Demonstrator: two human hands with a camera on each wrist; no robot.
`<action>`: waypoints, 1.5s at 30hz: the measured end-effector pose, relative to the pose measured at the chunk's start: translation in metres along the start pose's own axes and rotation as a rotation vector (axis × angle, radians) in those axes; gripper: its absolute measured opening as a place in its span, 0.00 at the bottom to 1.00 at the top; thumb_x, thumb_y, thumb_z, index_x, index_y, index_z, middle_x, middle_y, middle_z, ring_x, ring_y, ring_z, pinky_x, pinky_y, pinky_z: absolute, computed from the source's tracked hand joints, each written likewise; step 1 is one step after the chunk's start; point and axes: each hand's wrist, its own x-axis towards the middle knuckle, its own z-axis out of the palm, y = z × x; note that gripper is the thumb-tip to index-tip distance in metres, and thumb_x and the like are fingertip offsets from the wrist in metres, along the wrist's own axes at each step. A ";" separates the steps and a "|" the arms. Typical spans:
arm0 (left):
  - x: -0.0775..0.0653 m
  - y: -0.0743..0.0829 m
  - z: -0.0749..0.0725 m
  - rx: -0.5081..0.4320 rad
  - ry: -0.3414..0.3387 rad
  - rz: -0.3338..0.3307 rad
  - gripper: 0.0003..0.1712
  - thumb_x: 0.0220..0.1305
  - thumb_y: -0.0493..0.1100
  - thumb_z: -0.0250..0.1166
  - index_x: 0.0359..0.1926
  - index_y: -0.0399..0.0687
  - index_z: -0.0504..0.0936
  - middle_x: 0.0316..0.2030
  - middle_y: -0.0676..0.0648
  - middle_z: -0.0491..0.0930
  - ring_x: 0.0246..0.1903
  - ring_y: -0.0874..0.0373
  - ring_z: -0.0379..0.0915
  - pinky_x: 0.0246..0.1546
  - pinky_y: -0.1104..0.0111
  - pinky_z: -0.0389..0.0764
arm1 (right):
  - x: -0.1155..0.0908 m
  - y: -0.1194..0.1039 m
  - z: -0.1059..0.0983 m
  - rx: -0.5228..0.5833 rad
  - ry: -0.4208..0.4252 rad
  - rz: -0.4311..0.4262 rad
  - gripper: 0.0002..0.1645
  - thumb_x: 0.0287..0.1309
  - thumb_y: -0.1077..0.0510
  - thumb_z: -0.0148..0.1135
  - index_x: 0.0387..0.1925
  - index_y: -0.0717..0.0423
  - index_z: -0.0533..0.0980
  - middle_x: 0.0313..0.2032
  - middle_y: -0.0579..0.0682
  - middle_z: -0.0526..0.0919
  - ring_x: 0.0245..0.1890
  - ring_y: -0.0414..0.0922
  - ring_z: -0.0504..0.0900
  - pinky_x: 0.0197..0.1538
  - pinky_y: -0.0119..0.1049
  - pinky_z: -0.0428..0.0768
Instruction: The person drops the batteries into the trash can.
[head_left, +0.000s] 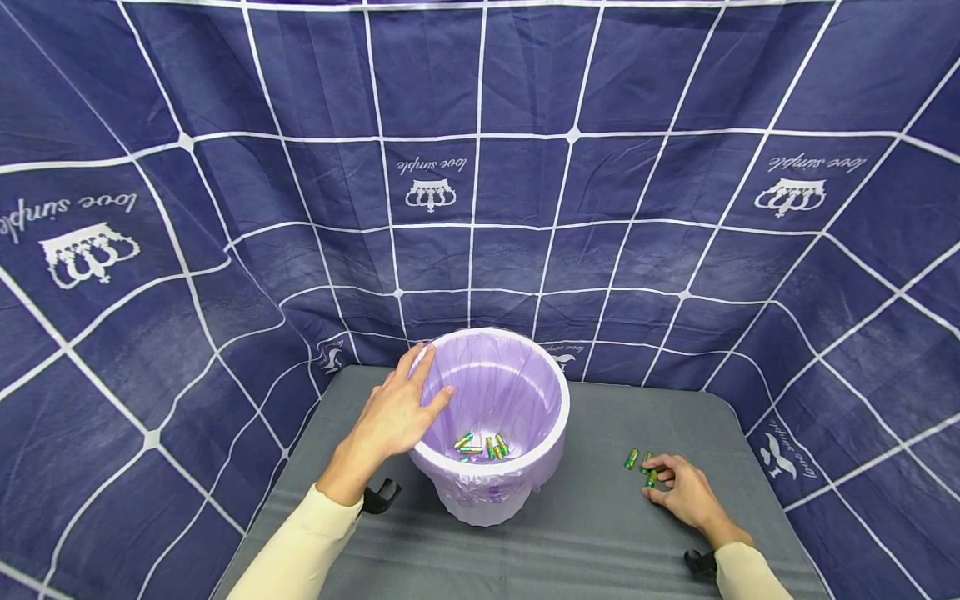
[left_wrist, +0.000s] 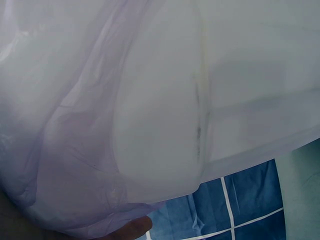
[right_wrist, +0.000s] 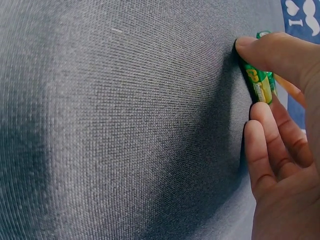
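A white bin (head_left: 491, 469) with a thin purple liner (head_left: 510, 383) stands on the grey surface. Several green-and-yellow batteries (head_left: 490, 447) lie at its bottom. My left hand (head_left: 397, 412) rests at the bin's left rim, its fingers fairly straight and the thumb over the opening. In the left wrist view, the bin's wall (left_wrist: 160, 115) fills most of the picture, with one fingertip (left_wrist: 137, 226) below it. To the right, my right hand (head_left: 682, 492) pinches a battery (right_wrist: 259, 85) close to the surface. Two other batteries lie beside it, one (head_left: 632, 458) left of the fingers and one partly behind them.
The grey cloth surface (head_left: 592, 525) extends between the bin and the right hand. A dark blue curtain (head_left: 525, 183) with white lines surrounds the back and both sides. Black straps (head_left: 382, 497) are around both wrists.
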 end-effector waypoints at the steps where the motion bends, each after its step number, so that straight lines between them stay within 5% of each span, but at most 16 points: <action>1: 0.000 0.000 0.000 0.000 0.000 0.001 0.49 0.89 0.67 0.57 0.96 0.49 0.56 0.95 0.41 0.53 0.85 0.29 0.69 0.75 0.22 0.73 | 0.000 0.000 -0.001 0.004 0.002 -0.003 0.26 0.51 0.59 0.96 0.51 0.49 0.92 0.47 0.47 0.90 0.43 0.32 0.84 0.47 0.30 0.86; 23: -0.001 -0.002 -0.002 -0.004 0.006 0.012 0.49 0.89 0.67 0.57 0.96 0.48 0.56 0.95 0.40 0.52 0.85 0.28 0.69 0.74 0.22 0.74 | -0.008 -0.014 -0.017 0.096 0.112 -0.038 0.19 0.52 0.63 0.94 0.45 0.55 0.94 0.43 0.50 0.91 0.36 0.26 0.85 0.40 0.22 0.86; 38: 0.000 -0.001 -0.001 -0.017 0.001 0.001 0.49 0.89 0.66 0.58 0.96 0.49 0.56 0.95 0.40 0.53 0.86 0.28 0.68 0.76 0.21 0.72 | 0.007 -0.058 -0.035 0.201 0.089 -0.093 0.18 0.61 0.64 0.90 0.51 0.63 0.94 0.51 0.57 0.92 0.41 0.26 0.90 0.45 0.21 0.90; 45: -0.001 -0.001 0.000 -0.016 0.005 0.003 0.49 0.89 0.66 0.58 0.96 0.49 0.57 0.95 0.40 0.53 0.86 0.28 0.68 0.75 0.21 0.73 | 0.014 -0.081 -0.043 0.179 0.129 -0.177 0.17 0.60 0.63 0.91 0.50 0.54 0.95 0.53 0.53 0.93 0.42 0.28 0.92 0.47 0.23 0.90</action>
